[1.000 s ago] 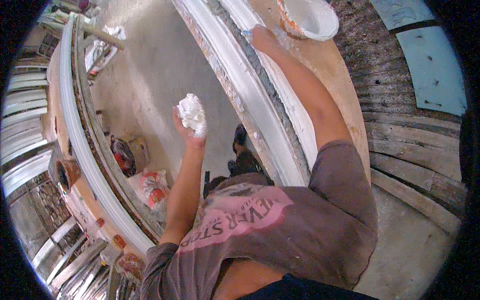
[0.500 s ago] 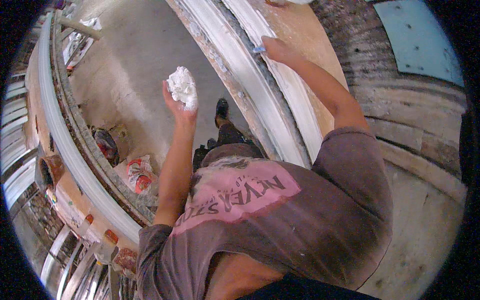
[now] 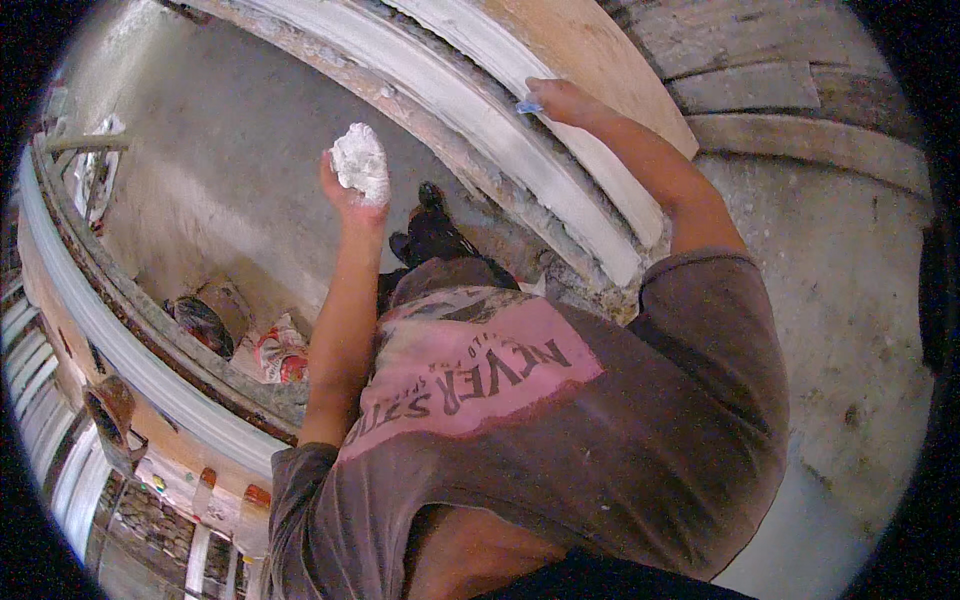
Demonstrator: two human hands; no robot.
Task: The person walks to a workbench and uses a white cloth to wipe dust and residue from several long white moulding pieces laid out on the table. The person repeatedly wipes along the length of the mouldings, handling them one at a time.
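Observation:
A wet-looking white lump of plaster-like paste (image 3: pixel 360 162) rests in my raised left hand (image 3: pixel 347 200), whose fingers cup it from below and the side. My right hand (image 3: pixel 565 103) is closed in a pinch on a small flat blue tool (image 3: pixel 529 106), its exact kind unclear. That tool is over the dark groove beside a long white strip (image 3: pixel 590 165) on the bench. Parallel to it, nearer my body, runs a wider ribbed white moulding (image 3: pixel 470 120). My right fingertips are partly hidden by the hand itself.
Tan board (image 3: pixel 560 40) lies beyond the strips. To my left a second long bench carries another white moulding (image 3: pixel 150 365). A red and white bag (image 3: pixel 283 352) and a dark round object (image 3: pixel 200 325) lie on the floor by it. Planks (image 3: pixel 800 140) are at right.
My view has turned, and the bench's near end now shows. My right hand, with the blue tool, is closer to that end of the strip. My left hand still holds the white lump.

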